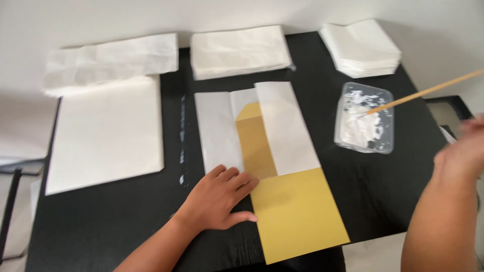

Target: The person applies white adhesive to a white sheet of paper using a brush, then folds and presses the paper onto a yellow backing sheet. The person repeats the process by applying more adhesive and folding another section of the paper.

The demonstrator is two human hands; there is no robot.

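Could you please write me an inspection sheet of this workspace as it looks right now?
Surface: black table, glossy streak beside the folded sheet.
Job's things: white folded sheet around a yellow card; clear tray of white paste; thin wooden stick, tip in the tray.
Clutter: three stacks of white paper along the far edge; large white sheet at left.
Grips: left hand flat on the folded sheet; right hand blurred, holding the stick.
Cables: nothing seen.
Surroundings: pale floor.

white paper sheet [222,128] folded around a yellow card [297,211], flat at desk centre; thin wooden stick [423,92] (slanting) tip in clear glue tray [364,117] at 2 o'clock.
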